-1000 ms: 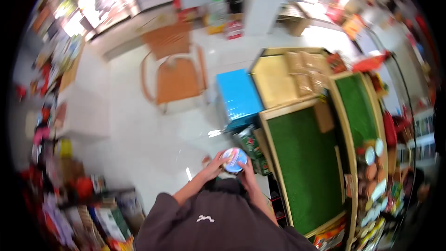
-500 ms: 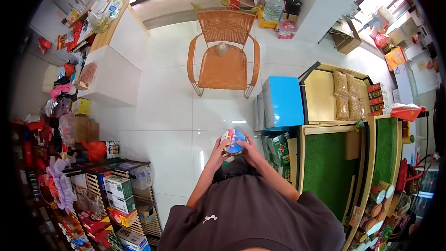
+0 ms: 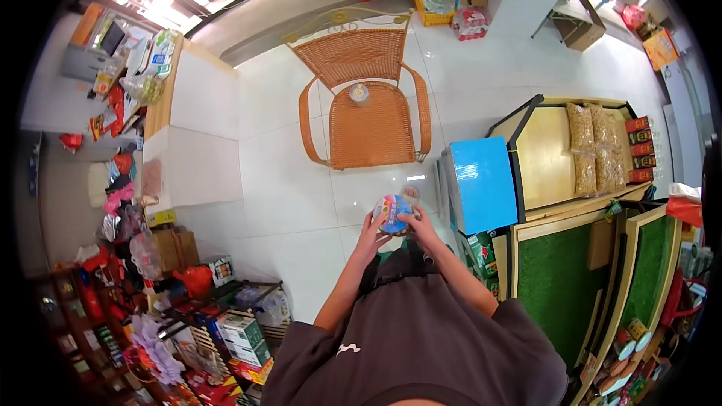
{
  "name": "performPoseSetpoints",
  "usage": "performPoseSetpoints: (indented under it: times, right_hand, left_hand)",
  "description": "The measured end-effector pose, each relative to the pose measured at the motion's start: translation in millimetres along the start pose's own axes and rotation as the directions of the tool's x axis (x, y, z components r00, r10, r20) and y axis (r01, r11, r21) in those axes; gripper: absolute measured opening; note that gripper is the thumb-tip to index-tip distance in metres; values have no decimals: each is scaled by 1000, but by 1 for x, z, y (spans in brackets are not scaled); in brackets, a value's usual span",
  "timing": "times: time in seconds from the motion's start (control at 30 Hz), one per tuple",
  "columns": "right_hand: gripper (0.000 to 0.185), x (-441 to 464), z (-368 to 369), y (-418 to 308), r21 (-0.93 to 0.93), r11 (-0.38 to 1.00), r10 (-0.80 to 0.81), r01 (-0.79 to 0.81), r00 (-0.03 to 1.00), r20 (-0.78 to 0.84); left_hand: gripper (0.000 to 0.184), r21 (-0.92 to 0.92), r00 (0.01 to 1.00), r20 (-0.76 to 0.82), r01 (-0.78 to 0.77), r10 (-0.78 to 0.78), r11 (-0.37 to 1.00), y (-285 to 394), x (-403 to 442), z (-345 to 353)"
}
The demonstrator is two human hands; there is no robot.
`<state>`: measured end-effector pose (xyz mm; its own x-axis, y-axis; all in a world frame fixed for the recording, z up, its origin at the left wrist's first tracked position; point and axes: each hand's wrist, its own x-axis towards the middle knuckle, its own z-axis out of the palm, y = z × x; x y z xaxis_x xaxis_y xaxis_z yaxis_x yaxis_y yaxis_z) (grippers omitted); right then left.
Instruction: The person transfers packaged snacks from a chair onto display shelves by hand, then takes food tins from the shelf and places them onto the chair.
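A round container with a blue, white and pink lid (image 3: 392, 214) is held in front of my waist, between both hands. My left hand (image 3: 371, 231) wraps its left side. On the right side my right hand (image 3: 418, 224) grips it, the thumb lying on the lid. Beyond the hands stands a wicker armchair (image 3: 370, 124), with a small clear container (image 3: 359, 93) on its seat. What is inside the held container cannot be seen.
Right of my hands is a blue box (image 3: 483, 184) beside a wooden display stand (image 3: 543, 158) with bagged goods and green-lined trays (image 3: 564, 286). A white counter (image 3: 199, 150) stands at left, above a black rack (image 3: 248, 293) of boxes. Bottles stand beyond the chair.
The view has shifted and turned, so the chair and stand sit differently in it. Both hands still hold the round container, whose lid now shows at a slightly different angle.
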<state>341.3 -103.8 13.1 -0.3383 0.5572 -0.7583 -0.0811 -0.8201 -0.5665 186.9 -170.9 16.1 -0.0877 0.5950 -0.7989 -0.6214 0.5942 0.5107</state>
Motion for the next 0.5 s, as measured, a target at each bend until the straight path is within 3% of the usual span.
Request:
performPoseSetpoints:
  times: [0.07,0.1,0.23,0.33,0.5]
  right_hand:
    - [87,21,-8,-18,4,999,37,-37,999,12]
    - [85,26,-9,-30,45,996,70,-73,996,61]
    - [88,44,-10,-66,165,975,129,-146,985,111]
    - [88,63,-8,-78,193,974,104,-116,992,71]
    - [77,100,6,-101,228,972,66,-62,998,-8]
  left_hand:
    - [65,79,998,59,-12,8,997,24,22,13]
    - [54,97,999,40,-22,18,995,34,32,19]
    - [55,194,994,88,-76,60,978,72,57,43]
    - [60,166,990,119,-100,80,981,88,79,50]
    - [63,225,999,53,-9,-3,974,124,116,61]
